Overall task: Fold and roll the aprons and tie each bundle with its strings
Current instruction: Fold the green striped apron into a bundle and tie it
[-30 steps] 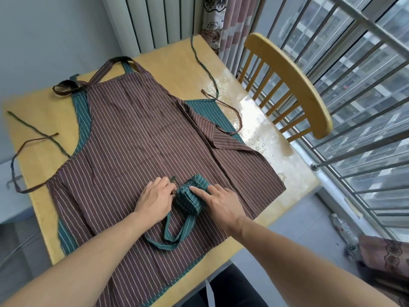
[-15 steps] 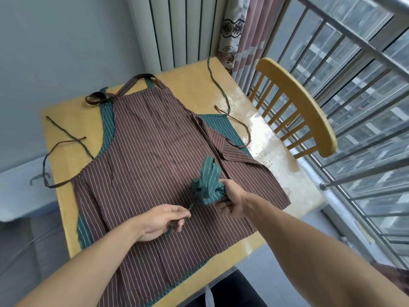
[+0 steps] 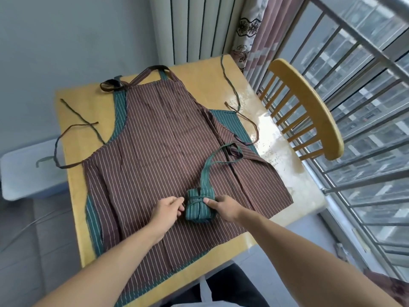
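Both hands flank the green striped bundle (image 3: 200,207): the left hand (image 3: 166,210) at its 9 o'clock pinches the tie string, the right hand (image 3: 225,207) at 3 o'clock presses its thumb on the bundle, which lies on the brown striped apron (image 3: 155,151), neck strap (image 3: 215,160) trailing toward 1 o'clock.

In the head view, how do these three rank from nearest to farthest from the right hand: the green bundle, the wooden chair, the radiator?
From the right hand:
1. Green bundle, touching the hand on its left.
2. Wooden chair, beyond the table's right edge.
3. Radiator, on the wall behind the table's far end.
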Demonstrator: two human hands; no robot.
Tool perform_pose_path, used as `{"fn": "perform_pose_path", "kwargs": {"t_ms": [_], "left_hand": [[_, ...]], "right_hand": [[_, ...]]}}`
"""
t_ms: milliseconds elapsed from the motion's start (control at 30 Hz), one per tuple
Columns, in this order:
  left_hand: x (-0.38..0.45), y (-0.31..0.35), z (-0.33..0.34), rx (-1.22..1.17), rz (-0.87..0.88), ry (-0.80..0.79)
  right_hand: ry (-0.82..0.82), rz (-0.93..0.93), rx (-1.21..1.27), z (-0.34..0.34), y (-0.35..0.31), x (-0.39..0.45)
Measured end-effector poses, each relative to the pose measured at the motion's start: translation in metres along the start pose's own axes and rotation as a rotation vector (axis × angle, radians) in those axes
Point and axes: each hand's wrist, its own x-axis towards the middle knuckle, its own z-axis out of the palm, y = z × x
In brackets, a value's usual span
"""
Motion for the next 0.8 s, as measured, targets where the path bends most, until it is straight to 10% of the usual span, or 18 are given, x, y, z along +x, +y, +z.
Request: {"fn": "perform_pose_path", "kwargs": {"t_ms": [267, 800], "left_hand": [[-0.001, 0.004, 0.026, 0.192, 0.343, 0.038], [0.009, 0.0, 0.028, 0.341, 0.698, 0.077]], "right_hand": [[0.368, -0.103, -0.059, 0.003, 0.017, 0.011], [0.417, -0.196, -0.272, -0.011, 0.019, 0.003]]}}
